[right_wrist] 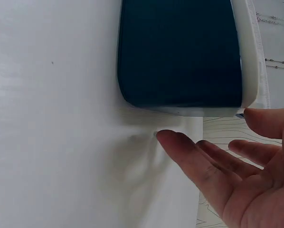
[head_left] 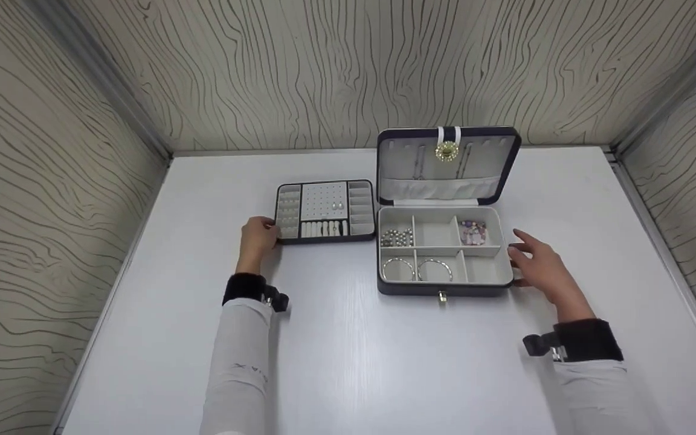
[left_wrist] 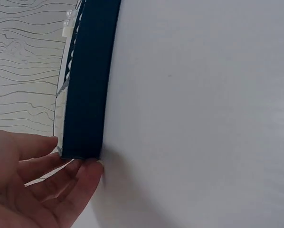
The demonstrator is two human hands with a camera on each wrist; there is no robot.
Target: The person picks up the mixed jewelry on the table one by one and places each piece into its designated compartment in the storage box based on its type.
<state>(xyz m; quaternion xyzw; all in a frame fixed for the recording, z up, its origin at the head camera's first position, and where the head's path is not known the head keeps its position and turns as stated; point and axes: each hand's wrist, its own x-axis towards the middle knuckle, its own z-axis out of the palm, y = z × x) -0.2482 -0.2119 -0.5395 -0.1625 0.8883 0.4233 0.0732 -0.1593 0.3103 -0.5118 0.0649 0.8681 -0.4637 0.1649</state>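
Note:
A dark-edged jewelry tray [head_left: 324, 241] with small compartments and a peg panel lies on the table at the left. My left hand [head_left: 257, 237] grips its left end, thumb at the upper rim and curled fingers against the end wall [left_wrist: 82, 154]. An open dark blue jewelry box [head_left: 444, 290] stands to its right, lid [head_left: 509, 169] raised. My right hand [head_left: 541, 266] is beside the box's right wall, fingers loosely bent and spread. In the right wrist view, its thumb [right_wrist: 263, 122] is right at the box's rim, while the other fingers are apart from the wall.
Inside the box lie two bangles [head_left: 435, 270], pearl-like beads [head_left: 397, 238] and a colored bead bracelet [head_left: 473, 232]. Necklaces [head_left: 464, 160] hang in the lid beside a gold clasp [head_left: 446, 151]. Pearl earrings [head_left: 337, 206] sit on the tray panel. Wood-patterned walls [head_left: 324, 78] enclose the white table [head_left: 348, 362].

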